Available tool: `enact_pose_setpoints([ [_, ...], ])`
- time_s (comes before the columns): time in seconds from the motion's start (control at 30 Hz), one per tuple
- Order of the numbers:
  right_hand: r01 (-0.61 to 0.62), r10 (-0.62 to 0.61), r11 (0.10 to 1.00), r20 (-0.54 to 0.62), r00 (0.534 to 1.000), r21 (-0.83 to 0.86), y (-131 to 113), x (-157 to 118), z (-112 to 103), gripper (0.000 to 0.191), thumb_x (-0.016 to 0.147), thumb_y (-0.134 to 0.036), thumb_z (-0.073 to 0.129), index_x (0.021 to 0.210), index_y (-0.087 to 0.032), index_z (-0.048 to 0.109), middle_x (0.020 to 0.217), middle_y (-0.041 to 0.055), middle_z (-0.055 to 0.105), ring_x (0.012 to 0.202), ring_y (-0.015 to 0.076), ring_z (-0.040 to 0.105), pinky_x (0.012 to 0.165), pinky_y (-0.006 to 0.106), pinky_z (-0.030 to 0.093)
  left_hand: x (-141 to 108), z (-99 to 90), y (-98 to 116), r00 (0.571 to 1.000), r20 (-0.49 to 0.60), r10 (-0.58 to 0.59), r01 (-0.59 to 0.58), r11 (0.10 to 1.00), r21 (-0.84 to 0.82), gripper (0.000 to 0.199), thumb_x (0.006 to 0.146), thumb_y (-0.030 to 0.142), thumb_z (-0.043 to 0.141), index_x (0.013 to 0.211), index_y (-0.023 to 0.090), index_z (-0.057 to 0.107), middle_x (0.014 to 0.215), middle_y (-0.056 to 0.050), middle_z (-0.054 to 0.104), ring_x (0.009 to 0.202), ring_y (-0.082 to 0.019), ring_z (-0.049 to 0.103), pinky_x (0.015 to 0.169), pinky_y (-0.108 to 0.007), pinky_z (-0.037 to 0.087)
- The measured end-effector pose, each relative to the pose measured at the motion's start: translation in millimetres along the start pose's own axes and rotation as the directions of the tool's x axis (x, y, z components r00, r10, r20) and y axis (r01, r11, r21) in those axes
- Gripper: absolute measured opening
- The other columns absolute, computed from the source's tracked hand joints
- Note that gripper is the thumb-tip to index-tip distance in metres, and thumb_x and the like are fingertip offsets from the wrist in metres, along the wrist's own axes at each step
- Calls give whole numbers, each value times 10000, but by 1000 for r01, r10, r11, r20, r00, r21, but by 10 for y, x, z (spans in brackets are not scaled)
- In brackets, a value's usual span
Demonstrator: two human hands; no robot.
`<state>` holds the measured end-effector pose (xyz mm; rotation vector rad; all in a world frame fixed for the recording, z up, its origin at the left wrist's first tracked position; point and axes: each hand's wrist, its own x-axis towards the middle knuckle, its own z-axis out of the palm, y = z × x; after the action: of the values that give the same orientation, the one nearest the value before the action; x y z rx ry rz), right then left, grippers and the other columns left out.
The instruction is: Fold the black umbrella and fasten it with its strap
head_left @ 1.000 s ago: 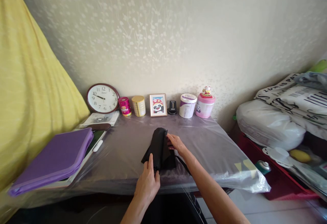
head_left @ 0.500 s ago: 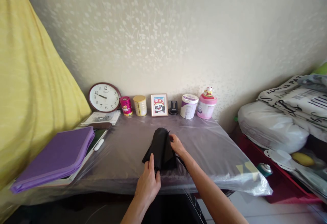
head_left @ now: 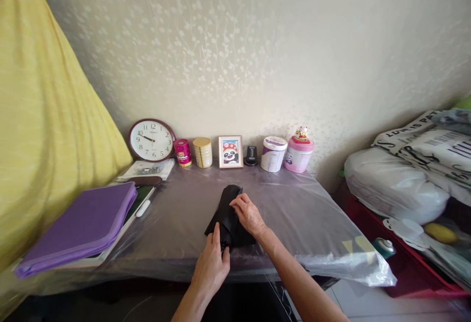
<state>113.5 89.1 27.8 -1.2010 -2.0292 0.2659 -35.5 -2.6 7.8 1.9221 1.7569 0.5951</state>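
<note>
A black folded fabric bundle (head_left: 228, 202), which looks like a folded umbrella, lies on the plastic-covered table (head_left: 184, 214) with its near end toward me. My left hand (head_left: 213, 260) is wrapped round that near end, thumb and forefinger on either side of it. On the bundle's upper right part rests my right hand (head_left: 248, 214), its fingers bent and pinching the edge of a black flap. Loose black fabric spreads out below my right wrist and to the left of the bundle.
Along the wall stand a clock (head_left: 152, 140), a pink can (head_left: 182, 153), a yellow can (head_left: 202, 152), a panda picture frame (head_left: 230, 152), a white tub (head_left: 274, 154) and a pink tub (head_left: 299, 155). A purple folder (head_left: 81, 224) lies left; a red crate (head_left: 412, 273) stands right.
My right hand has moved left and over the bundle, bringing a flap of the black fabric across it. My left hand keeps its grip at the near end.
</note>
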Motion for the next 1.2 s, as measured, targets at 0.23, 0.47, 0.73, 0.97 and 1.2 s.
enact_pose_setpoints([
  [0.23,44,-43,993,11,999,-107,-13,73,78,229,913,-192,328,973,-222,548,1034,45,492,796,109,544,712,221,461,35,9,-77,1000,-3,14,-14,1000,8,585,838,210,331,1378,110,127,1276,-153,425,1141,-224,482,915,-336,394],
  [0.47,145,-140,980,42,989,-135,-116,174,137,242,900,-131,315,977,-202,533,1029,52,496,798,117,515,740,228,442,62,-26,-114,1000,11,27,-28,993,113,567,833,195,335,1356,45,176,1295,-183,412,1120,-221,500,896,-313,406],
  [0.73,182,-143,929,139,980,-322,-192,203,320,115,871,-214,471,906,-237,578,966,40,543,892,175,494,743,292,408,33,-8,-97,1000,1,-9,9,982,191,490,830,180,329,1306,72,288,1296,-176,440,1133,-226,496,906,-312,396],
  [0.97,163,-126,933,133,983,-320,-220,207,305,80,868,-230,489,921,-217,547,971,37,564,914,176,518,760,297,414,-28,-3,-46,993,-113,-12,11,1000,-13,764,831,182,367,1376,141,-168,1413,-170,274,1148,-213,487,844,-277,428],
  [1.2,174,-138,942,142,980,-287,-228,231,310,77,864,-237,495,845,-195,557,920,44,577,871,174,529,776,308,439,-27,-70,36,1000,16,-16,12,982,189,629,858,164,328,1407,271,39,1158,-108,478,818,-167,611,662,-246,417],
])
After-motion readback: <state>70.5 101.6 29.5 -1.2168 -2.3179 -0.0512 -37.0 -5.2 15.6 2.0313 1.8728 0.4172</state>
